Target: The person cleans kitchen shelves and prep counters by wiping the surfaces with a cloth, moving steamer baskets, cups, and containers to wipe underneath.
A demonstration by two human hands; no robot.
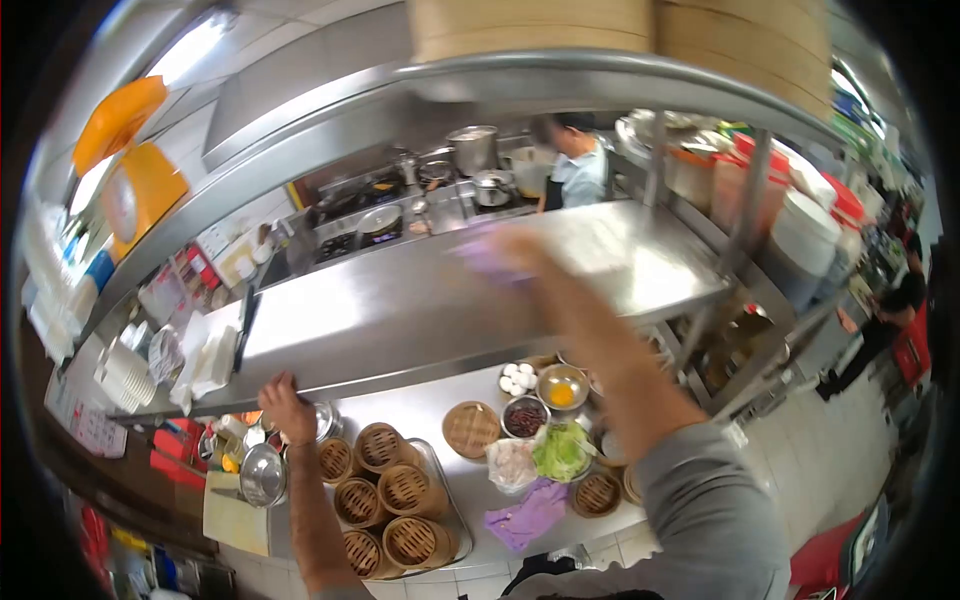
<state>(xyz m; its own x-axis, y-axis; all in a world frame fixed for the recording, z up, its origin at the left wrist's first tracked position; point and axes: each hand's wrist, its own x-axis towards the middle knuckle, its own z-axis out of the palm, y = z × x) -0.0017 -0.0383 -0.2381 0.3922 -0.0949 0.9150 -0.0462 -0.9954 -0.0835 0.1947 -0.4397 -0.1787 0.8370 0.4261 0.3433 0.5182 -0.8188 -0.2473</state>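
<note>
My right hand [522, 245], smeared by motion, is on the upper steel shelf [380, 310] with a purple cloth [482, 254] under its fingers. That arm stretches far forward across the lower counter. My left hand [287, 408] is at the shelf's front edge, its fingers curled over the rim. Below it are a metal bowl [263, 474] and several bamboo steamers [410, 488] on a tray. A second purple cloth [527, 514] lies crumpled on the lower counter near lettuce [563, 450] and a plastic bag [512, 466] of pale food.
Eggs [518, 379], a bowl of yolk [562, 388] and a bowl of dark red beans [525, 417] stand on the lower counter. A long knife [246, 325] lies at the shelf's left end. Large steamers [530, 28] sit overhead. A person [578, 165] stands by the stoves beyond.
</note>
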